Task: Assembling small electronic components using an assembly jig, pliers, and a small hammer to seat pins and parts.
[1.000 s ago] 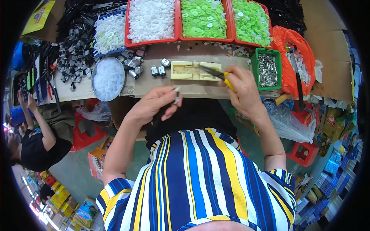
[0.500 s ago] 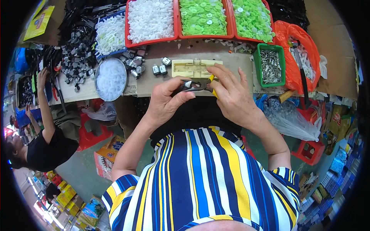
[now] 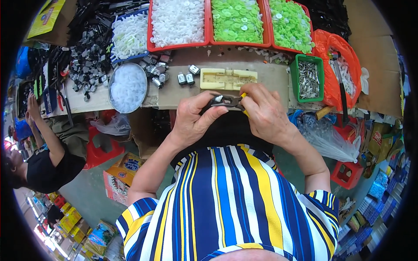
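Observation:
My left hand (image 3: pixel 193 119) pinches a small silver part against the black jaws of a pair of pliers (image 3: pixel 226 102). My right hand (image 3: pixel 263 113) grips the pliers by their yellow handle, close in front of my chest. Both hands meet just below the cream plastic jig (image 3: pixel 227 78) lying on the cardboard-covered table (image 3: pixel 274 76). Two small grey motors (image 3: pixel 186 78) stand left of the jig.
Red trays of white pieces (image 3: pixel 176 21) and green discs (image 3: pixel 237 19) line the back. A green box of metal pins (image 3: pixel 308 78) sits at right, a round bowl of clear pieces (image 3: pixel 127 87) at left. Another person (image 3: pixel 41 156) sits at far left.
My right hand came back from the jig with the pliers and my left hand rose to meet it; both now hold together near the table's front edge.

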The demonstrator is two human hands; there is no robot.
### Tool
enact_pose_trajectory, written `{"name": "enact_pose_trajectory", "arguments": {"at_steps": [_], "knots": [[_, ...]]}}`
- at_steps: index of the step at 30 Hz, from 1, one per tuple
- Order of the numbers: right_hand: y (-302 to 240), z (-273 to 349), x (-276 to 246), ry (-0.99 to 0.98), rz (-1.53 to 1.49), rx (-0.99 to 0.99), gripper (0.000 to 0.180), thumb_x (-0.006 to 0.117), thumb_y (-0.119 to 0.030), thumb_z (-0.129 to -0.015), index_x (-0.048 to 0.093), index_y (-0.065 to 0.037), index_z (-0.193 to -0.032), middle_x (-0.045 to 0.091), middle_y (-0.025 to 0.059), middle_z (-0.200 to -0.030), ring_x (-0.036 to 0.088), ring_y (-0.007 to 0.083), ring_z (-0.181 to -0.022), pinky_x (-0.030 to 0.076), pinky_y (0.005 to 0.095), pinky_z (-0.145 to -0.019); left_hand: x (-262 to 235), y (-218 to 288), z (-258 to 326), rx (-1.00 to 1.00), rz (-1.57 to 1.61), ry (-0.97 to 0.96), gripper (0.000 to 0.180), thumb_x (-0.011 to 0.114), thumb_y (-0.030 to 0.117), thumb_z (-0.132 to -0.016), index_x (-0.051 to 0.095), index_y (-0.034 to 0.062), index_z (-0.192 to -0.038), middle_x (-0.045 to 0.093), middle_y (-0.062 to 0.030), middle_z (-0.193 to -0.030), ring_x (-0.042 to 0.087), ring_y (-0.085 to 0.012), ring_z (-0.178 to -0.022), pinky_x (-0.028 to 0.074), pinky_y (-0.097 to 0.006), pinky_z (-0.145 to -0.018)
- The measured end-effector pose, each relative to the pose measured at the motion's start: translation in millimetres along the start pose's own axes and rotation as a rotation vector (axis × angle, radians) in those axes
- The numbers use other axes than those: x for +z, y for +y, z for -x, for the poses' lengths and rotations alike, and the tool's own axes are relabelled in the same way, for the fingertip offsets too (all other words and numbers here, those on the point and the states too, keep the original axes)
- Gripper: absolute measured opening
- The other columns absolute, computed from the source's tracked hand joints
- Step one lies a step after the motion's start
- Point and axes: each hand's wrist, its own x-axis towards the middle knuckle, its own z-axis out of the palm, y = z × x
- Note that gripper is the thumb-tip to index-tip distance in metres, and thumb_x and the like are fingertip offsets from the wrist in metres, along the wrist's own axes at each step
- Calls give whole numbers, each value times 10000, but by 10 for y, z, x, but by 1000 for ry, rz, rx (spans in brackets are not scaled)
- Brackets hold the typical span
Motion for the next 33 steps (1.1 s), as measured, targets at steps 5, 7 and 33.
{"name": "enact_pose_trajectory", "arguments": {"at_steps": [5,7,33], "knots": [[185,-21,100,-6,143,1,168,602,-50,-771,602,-38,-939,559,140,-1181,531,318,-1151,399,489,-947,-317,-54,121,-105,-377,-142,258,683,225,-926,666,-30,-961,588,-111,-682,543,-177,-579,456,-298,-596],[404,32,165,50,175,128,195,594,-59,-784,608,-26,-976,547,151,-1210,506,324,-1189,376,507,-1010,-548,-128,268,-267,-703,-315,283,695,244,-888,676,-34,-941,633,-219,-801,600,-382,-710,490,-411,-672],[675,169,240,-8,196,367,357,659,-167,-874,537,-69,-1195,497,143,-1233,479,331,-1215,379,578,-1028,-1104,-315,-3147,243,-976,235,312,719,323,-841,758,22,-914,721,-174,-808,704,-312,-750,543,-400,-730]]}}
